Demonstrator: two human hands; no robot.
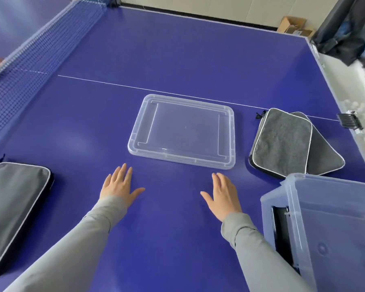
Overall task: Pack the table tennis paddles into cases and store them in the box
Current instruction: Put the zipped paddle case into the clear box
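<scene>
Cases lie on the blue counter (pixel 177 49): one smooth grey case (pixel 13 207) with pale piping at the near left, and a stack of two fuzzy grey cases (pixel 282 142) at the right, just beyond the clear plastic box (pixel 335 228). That box stands at the near right corner, a dark item upright against its left wall. Its clear flat lid (pixel 181 131) rests mid-counter, rectangular with rounded corners. Between lid and viewer, the left hand (pixel 119 184) and right hand (pixel 223 197) lie flat on the counter, fingers straight, each grip released and holding nothing; grey sleeves cover both arms. A thin white line crosses the counter; a dark net (pixel 40 45) spans the left. Cardboard boxes (pixel 293 26) sit on the floor beyond.
</scene>
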